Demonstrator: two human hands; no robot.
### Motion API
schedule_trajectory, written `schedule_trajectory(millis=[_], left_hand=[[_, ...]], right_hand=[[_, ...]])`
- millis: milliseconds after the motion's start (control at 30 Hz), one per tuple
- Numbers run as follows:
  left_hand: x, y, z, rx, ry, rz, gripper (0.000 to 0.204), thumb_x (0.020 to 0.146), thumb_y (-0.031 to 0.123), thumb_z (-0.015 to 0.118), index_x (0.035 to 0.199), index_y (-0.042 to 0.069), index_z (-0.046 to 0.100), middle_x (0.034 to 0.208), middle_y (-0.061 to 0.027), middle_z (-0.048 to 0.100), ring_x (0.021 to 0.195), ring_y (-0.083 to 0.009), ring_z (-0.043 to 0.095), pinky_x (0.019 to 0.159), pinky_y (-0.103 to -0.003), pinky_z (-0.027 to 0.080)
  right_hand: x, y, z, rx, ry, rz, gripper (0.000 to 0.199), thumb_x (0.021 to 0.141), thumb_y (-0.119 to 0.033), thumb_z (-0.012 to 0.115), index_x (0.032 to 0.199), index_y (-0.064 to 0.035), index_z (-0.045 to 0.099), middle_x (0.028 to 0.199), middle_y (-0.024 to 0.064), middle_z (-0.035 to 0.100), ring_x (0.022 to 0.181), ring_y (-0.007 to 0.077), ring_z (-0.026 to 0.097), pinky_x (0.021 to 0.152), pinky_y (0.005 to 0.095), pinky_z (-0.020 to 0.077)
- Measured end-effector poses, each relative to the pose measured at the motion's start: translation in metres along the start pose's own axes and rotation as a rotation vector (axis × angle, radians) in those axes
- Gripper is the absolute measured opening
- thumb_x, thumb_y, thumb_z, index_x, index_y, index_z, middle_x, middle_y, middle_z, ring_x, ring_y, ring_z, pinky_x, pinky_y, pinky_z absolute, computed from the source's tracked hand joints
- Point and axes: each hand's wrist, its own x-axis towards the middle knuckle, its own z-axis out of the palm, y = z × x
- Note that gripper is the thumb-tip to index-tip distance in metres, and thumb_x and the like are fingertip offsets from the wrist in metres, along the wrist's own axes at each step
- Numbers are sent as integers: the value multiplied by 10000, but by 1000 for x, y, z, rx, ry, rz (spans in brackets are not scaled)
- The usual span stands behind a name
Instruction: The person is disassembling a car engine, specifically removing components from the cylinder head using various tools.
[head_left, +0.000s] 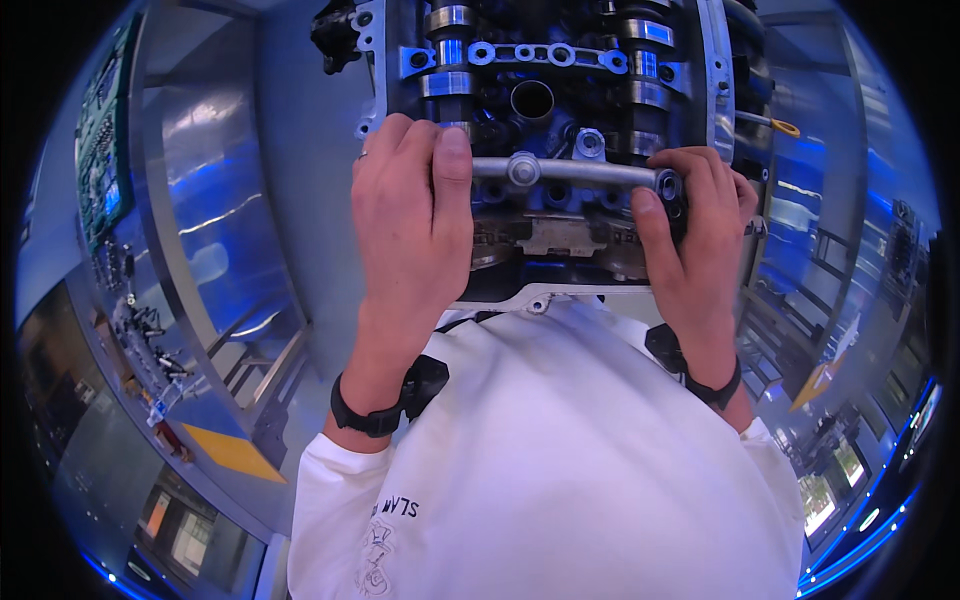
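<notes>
Grey metal engine (560,70) fills the top centre, cams and bearing caps exposed, a round bore open in the middle. Its lower flange (545,296) sits just above the person's white shirt (540,470). Shiny sheet-metal bench (215,200) runs down the left side, with a rack of small tools (140,340) further left near the rim. Yellow dipstick loop (785,127) pokes out on the engine's right side.

Both forearms come up from the lower edge, a black band on each wrist: left one (365,418), right one (715,390).

Left hand (410,215) is clamped on the left end of a silver bar (565,172), fingers curled over the top, thumb (453,165) pressed flat along the bar's end. A ring shows on one finger at the far left edge.

Right hand (695,225) is closed round the right end, thumb alongside the bar's round eyelet (667,184), fingers wrapped behind it.

Bar lies level across the front of the engine, between the two hands, just below the cam row and above the lower casting. A hex boss (523,168) sits on it left of centre. Can't tell whether the bar is seated on the engine or held just off it.
</notes>
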Motion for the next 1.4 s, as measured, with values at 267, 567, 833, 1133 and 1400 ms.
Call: schedule_trajectory(millis=[267, 567, 833, 1133, 1400], left_hand=[[2, -1, 5, -72, 125, 57, 310, 998, 156, 477, 765, -10, 595, 695, -116, 512, 687, -297, 491, 685, -402, 354], [-1, 5, 5, -58, 230, 3, 281, 958, 83, 518, 746, -21, 670, 694, -134, 603, 656, -301, 558, 634, -397, 426], [-4, 4, 4, -25, 236, 13, 250, 946, 84, 535, 779, -27, 685, 729, -146, 620, 694, -310, 587, 661, -406, 449], [-9, -3, -31, -95, 177, 136, 197, 940, 109, 545, 942, -17, 697, 935, -157, 647, 851, -307, 626, 732, -377, 497], [-37, -114, -48, -280, 105, -39, 233, 957, 110, 515, 935, -60, 673, 896, -162, 645, 789, -233, 614, 672, -314, 471]], right_hand=[[-2, -2, 5, -9, 25, 45, 260, 848, -214, 688, 1017, -29, 620, 988, 98, 601, 959, 276, 564, 970, 418, 318], [-6, 0, 11, -3, 77, 8, 271, 872, -204, 651, 1037, 7, 613, 1005, 135, 568, 978, 297, 537, 939, 418, 336], [-6, -1, 8, 31, 91, 4, 282, 873, -232, 654, 1024, 3, 620, 968, 130, 552, 972, 305, 535, 933, 414, 337], [23, -10, -15, 170, -43, -55, 267, 909, -107, 545, 1141, -5, 630, 1129, 160, 633, 1098, 329, 555, 1033, 430, 331], [75, -43, -8, -250, -779, -35, 238, 879, -115, 542, 1087, -4, 583, 929, 133, 571, 1005, 307, 552, 1061, 508, 294]])
